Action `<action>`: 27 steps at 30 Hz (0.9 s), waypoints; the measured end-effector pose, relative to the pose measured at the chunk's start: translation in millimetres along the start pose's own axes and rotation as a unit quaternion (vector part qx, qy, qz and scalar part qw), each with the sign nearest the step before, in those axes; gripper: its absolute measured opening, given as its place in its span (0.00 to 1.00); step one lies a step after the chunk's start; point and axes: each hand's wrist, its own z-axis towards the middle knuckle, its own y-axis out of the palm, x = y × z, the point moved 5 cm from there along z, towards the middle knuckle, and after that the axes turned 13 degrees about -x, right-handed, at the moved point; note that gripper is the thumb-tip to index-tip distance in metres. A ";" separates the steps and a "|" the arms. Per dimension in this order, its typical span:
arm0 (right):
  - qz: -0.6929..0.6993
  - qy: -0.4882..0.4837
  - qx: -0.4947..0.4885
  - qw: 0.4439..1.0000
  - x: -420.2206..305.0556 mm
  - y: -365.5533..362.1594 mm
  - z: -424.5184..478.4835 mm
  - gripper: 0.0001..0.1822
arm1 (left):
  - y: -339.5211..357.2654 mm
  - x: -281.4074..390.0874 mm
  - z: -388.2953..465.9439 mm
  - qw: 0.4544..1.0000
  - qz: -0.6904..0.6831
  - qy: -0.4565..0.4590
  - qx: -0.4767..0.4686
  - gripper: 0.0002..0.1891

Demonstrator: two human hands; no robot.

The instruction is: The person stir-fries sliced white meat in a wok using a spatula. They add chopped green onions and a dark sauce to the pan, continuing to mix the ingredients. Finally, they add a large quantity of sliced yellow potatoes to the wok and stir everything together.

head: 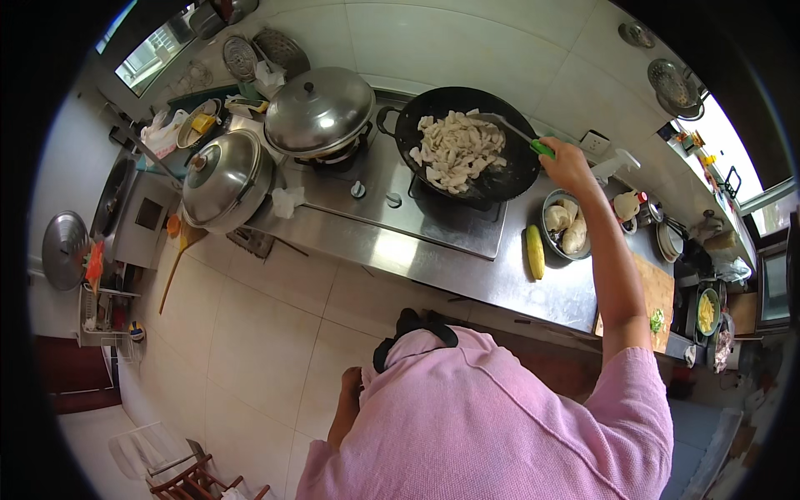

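Observation:
My right hand (559, 161) grips the green handle of a metal wok spatula (514, 130). The spatula's blade rests among pale chopped food pieces (453, 153) in a black two-handled wok (519, 169), which stands on the right burner of a steel gas cooktop (375, 215). Low at my left side, against the pink shirt, is my left hand (352, 379); its fingers are mostly hidden. To the right of the wok, a bowl (550, 240) contains large pale food pieces (565, 225). A yellow-green cucumber-like vegetable (534, 252) lies in front of this bowl.
A domed lidded pan (322, 119) sits on the left burner, beside a lidded steel pot (222, 181). At the right are a spray bottle (615, 165), a wooden cutting board (653, 297) with chopped greens and a bowl of yellow strips (706, 312). A wooden chair (194, 478) stands behind at left.

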 end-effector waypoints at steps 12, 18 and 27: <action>-0.027 -0.102 -0.116 0.988 -7.2 29.7 -53.3 0.21 | 8.8 -60.1 51.1 0.997 -0.059 -0.017 -0.042 0.15; -0.023 -0.022 -0.084 0.996 -9.1 -20.2 -107.0 0.20 | -4.7 -7.7 42.0 1.000 -0.005 0.012 -0.025 0.15; -0.052 -0.015 -0.193 0.980 -18.8 -39.4 -99.2 0.19 | -23.4 63.3 0.7 0.999 0.012 0.047 0.011 0.13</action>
